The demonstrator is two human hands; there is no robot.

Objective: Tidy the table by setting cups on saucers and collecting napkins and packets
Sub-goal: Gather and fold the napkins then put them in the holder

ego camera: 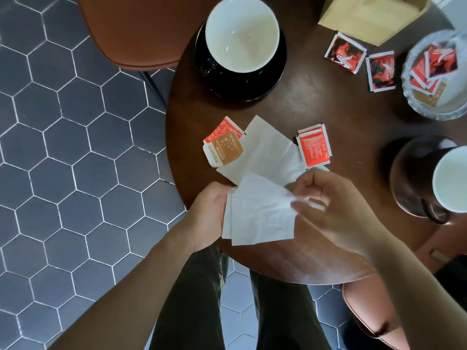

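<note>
My left hand [211, 210] holds a small stack of white napkins [260, 213] by its left edge, above the near rim of the round dark wooden table [316, 114]. My right hand [336, 205] pinches the right corner of the same napkins. A further napkin [265, 150] lies flat on the table just beyond. Red and brown packets [223, 142] lie to its left, red packets [314, 147] to its right, and two red-black packets [361, 61] farther back. A white-lined cup [241, 34] stands on a black saucer [275, 82]. Another cup [449, 178] sits on a brown saucer [401, 188] at right.
A glass dish [414, 59] with several packets stands at the back right edge. A tan wooden box [371, 16] sits at the far back. Brown chairs stand beyond the table [131, 29] and at lower right [366, 306]. Hexagon-tiled floor [75, 173] lies to the left.
</note>
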